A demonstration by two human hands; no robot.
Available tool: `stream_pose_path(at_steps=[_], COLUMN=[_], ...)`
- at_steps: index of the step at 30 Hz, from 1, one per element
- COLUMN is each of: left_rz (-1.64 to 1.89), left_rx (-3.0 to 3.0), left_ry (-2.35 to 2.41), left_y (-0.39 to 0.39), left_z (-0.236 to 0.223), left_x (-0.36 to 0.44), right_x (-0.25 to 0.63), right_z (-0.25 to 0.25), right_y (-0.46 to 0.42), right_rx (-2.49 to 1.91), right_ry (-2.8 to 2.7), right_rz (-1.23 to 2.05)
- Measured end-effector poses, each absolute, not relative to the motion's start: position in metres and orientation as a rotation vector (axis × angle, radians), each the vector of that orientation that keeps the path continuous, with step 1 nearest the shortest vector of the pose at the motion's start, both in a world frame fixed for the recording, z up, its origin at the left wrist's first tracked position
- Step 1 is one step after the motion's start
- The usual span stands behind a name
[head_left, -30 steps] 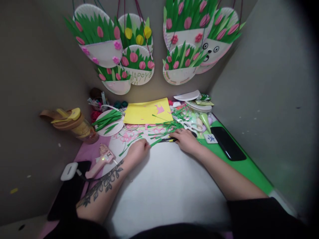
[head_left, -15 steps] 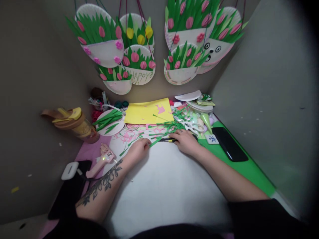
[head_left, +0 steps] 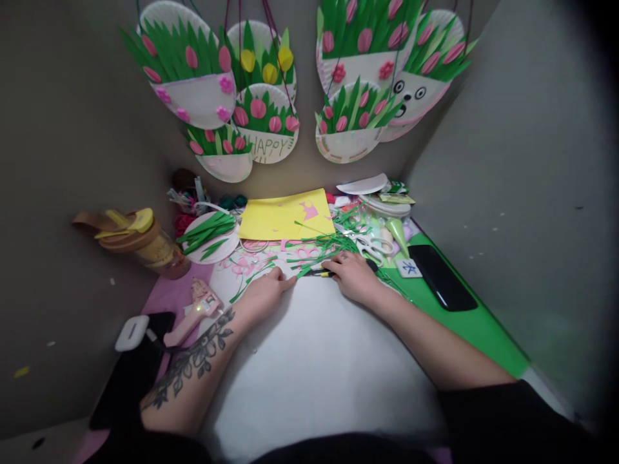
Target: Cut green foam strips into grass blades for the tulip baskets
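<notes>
My left hand (head_left: 268, 291) rests at the far part of the white work surface (head_left: 319, 361). Its index finger points right and its thumb stands apart from it. The fingertip reaches the end of a green paper strip (head_left: 303, 272); any hold on the strip is not visible. Facing it, my right hand (head_left: 352, 276) is curled over a slim black-and-yellow tool (head_left: 319, 273), whose exact kind is partly hidden by the fingers. A dark end of it shows behind the hand. Thin green paper scraps (head_left: 333, 243) and pink paper offcuts (head_left: 247, 261) lie just beyond both hands.
Behind the scraps lies a yellow sheet (head_left: 285, 216). White scissors (head_left: 374, 247) and a phone (head_left: 442, 277) are on the right. On the left are a plate of green paper leaves (head_left: 207, 237), a pink glue gun (head_left: 193, 316) and a cup (head_left: 155, 248). Paper-plate baskets (head_left: 268, 148) hang ahead.
My left index finger has straightened and the thumb has parted from it; the green strip's end sits at the fingertip. My right hand stays over the tool. The view has shifted slightly.
</notes>
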State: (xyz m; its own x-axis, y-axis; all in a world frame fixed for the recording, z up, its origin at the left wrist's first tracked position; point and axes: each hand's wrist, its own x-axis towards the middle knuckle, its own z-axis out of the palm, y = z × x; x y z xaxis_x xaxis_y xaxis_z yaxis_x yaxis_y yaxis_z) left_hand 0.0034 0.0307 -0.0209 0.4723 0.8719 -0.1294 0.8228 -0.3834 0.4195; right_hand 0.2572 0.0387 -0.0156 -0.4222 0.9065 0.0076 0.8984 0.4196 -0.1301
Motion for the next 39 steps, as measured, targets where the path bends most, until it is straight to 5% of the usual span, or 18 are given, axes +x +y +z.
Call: stream_pose_path(at_steps=[27,39], left_rz=[0.122,-0.293], left_rx=[2.403,2.536], left_ry=[1.318,1.159], left_y=[0.035,0.051], left_z=[-0.018,-0.003], left_x=[-0.001,-0.028], right_x=[0.243,0.241], right_z=[-0.016,-0.017], right_y=[0.031,0.030], right_rx=[-1.558,-1.580], right_ry=[-2.635,-2.620], right_rz=[0.240,0.230])
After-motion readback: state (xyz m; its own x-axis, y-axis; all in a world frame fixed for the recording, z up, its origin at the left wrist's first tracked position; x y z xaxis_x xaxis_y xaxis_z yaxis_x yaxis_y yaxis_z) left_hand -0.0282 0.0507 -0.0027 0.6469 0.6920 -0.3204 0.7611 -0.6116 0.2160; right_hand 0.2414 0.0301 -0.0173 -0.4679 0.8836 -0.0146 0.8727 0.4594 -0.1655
